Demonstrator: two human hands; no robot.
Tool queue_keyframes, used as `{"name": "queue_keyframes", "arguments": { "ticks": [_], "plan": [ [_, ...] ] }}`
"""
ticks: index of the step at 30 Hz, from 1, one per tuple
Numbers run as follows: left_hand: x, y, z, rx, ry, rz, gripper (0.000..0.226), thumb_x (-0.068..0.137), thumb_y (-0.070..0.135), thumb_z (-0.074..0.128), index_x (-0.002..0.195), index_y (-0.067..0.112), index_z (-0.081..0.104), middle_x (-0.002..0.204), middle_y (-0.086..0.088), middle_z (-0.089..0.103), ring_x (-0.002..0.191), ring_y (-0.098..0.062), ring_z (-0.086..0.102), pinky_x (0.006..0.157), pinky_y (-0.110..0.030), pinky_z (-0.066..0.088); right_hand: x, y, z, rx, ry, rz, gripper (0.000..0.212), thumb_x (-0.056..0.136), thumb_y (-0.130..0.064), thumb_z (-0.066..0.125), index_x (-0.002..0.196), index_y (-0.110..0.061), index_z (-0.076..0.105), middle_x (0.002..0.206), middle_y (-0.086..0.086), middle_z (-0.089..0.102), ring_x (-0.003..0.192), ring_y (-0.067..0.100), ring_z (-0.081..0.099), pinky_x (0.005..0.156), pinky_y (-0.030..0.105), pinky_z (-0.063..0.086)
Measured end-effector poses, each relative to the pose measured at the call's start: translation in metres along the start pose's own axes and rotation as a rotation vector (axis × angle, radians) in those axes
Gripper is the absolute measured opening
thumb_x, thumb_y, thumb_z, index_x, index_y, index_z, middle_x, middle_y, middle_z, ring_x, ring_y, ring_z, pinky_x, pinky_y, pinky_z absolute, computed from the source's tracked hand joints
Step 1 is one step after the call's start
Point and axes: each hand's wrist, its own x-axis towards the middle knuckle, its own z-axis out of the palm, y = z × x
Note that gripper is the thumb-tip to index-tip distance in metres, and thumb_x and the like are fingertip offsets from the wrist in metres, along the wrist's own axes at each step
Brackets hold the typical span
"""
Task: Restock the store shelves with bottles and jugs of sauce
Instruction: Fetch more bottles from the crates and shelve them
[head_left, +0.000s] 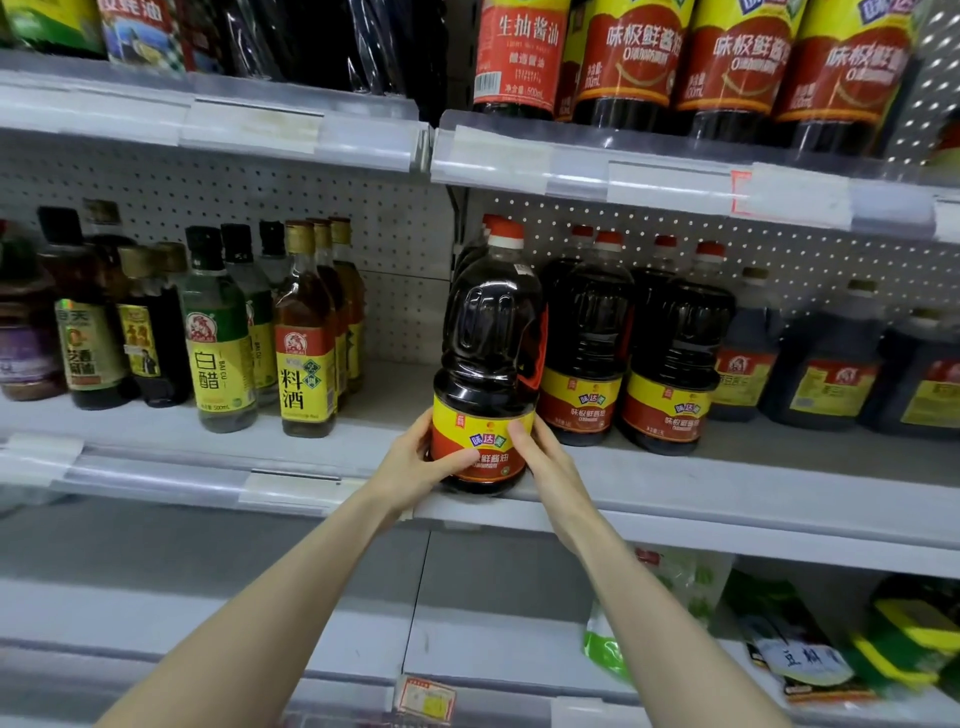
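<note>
Head view: soy sauce jug (488, 364) stands upright, just left of the matching jug (587, 353) and a bit forward of it, base at the shelf lip (727, 499); can't tell if its weight is fully down. Judgement: full of dark liquid, so heavy and bottom-loaded. Body is stiff plastic, and the glossy label band is likely slick. Best hold is two-handed low on the band, or the red handle (540, 343) on the side facing the matching jug. Left hand (415, 462) wraps the band on the far side, thumb across the front. Right hand (540, 457) clasps the near side, thumb on the label. Both grip the jug.
</note>
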Motion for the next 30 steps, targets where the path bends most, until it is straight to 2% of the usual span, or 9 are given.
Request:
{"name": "queue_keyframes", "arguments": {
  "ticks": [2,4,8,12,15,18,21,26,30],
  "plan": [
    [0.0,-0.0021,0.0001,0.011,-0.009,0.011,0.065,0.067,0.03,0.077,0.124,0.038,0.047,0.121,0.013,0.062,0.113,-0.003,0.058,0.089,-0.02,0.049,0.0003,0.0028,0.0005,-0.001,0.01,-0.005,0.07,0.076,-0.059,0.059,0.141,-0.037,0.045,0.131,-0.018,0.056,0.12,0.0,0.051,0.095,0.022,0.043],
    [0.0006,-0.003,0.0018,0.039,-0.019,0.022,0.059,0.073,0.026,0.076,0.122,0.041,0.047,0.119,0.014,0.062,0.111,-0.002,0.058,0.086,-0.016,0.049,0.0,0.0055,0.0003,-0.005,0.027,-0.014,0.072,0.075,-0.061,0.059,0.141,-0.037,0.044,0.133,-0.017,0.056,0.122,0.002,0.051,0.098,0.024,0.042],
    [0.0021,-0.0021,0.0055,0.058,-0.032,0.042,0.056,0.082,0.016,0.071,0.127,0.036,0.043,0.118,0.014,0.061,0.11,-0.001,0.057,0.08,-0.01,0.049,0.0002,0.0053,-0.0003,0.012,0.037,-0.017,0.071,0.078,-0.056,0.056,0.144,-0.035,0.041,0.133,-0.014,0.054,0.119,0.001,0.051,0.089,0.018,0.043],
    [0.0003,-0.0023,0.0039,0.048,-0.043,0.026,0.068,0.074,0.03,0.075,0.133,0.035,0.042,0.122,0.013,0.061,0.112,-0.002,0.058,0.082,-0.014,0.05,0.0004,0.0048,0.0001,0.012,0.026,-0.021,0.068,0.08,-0.053,0.056,0.143,-0.034,0.041,0.131,-0.015,0.054,0.115,-0.004,0.051,0.081,0.016,0.047],
    [-0.0004,-0.0048,-0.0005,0.024,-0.042,0.005,0.083,0.064,0.037,0.087,0.135,0.033,0.043,0.124,0.014,0.06,0.114,-0.003,0.058,0.09,-0.019,0.049,-0.0001,0.0047,0.0004,0.029,0.035,-0.01,0.064,0.078,-0.053,0.057,0.138,-0.035,0.043,0.13,-0.014,0.055,0.114,-0.004,0.051,0.08,0.016,0.047],
    [-0.0012,-0.0046,-0.0019,0.001,-0.039,-0.002,0.078,0.063,0.029,0.083,0.131,0.032,0.044,0.121,0.013,0.06,0.113,-0.004,0.057,0.089,-0.019,0.049,-0.0001,0.0043,-0.0007,0.035,0.042,0.002,0.057,0.077,-0.053,0.059,0.13,-0.038,0.046,0.13,-0.011,0.055,0.115,0.0,0.052,0.08,0.016,0.047],
    [-0.0006,-0.005,-0.0002,0.001,-0.031,0.003,0.073,0.064,0.027,0.078,0.128,0.035,0.045,0.121,0.013,0.06,0.114,-0.005,0.057,0.09,-0.02,0.048,0.001,0.0045,-0.0024,0.03,0.033,0.002,0.057,0.078,-0.053,0.058,0.131,-0.039,0.045,0.125,-0.015,0.055,0.112,-0.003,0.052,0.079,0.013,0.046],
    [0.0009,-0.0088,-0.0015,0.025,-0.031,0.022,0.071,0.066,0.032,0.08,0.129,0.037,0.047,0.125,0.01,0.061,0.117,-0.008,0.057,0.098,-0.029,0.048,0.006,0.01,-0.0035,0.011,0.019,-0.01,0.074,0.075,-0.06,0.059,0.142,-0.032,0.044,0.134,-0.013,0.055,0.121,0.004,0.052,0.094,0.021,0.045],
    [0.0023,-0.0106,-0.003,0.034,-0.058,0.019,0.076,0.07,0.032,0.081,0.136,0.035,0.044,0.129,0.008,0.06,0.119,-0.009,0.056,0.1,-0.03,0.047,0.0061,0.0099,-0.0035,0.014,0.02,0.006,0.078,0.074,-0.059,0.059,0.144,-0.03,0.041,0.134,-0.012,0.055,0.121,0.004,0.052,0.094,0.022,0.044]
  ]
}}
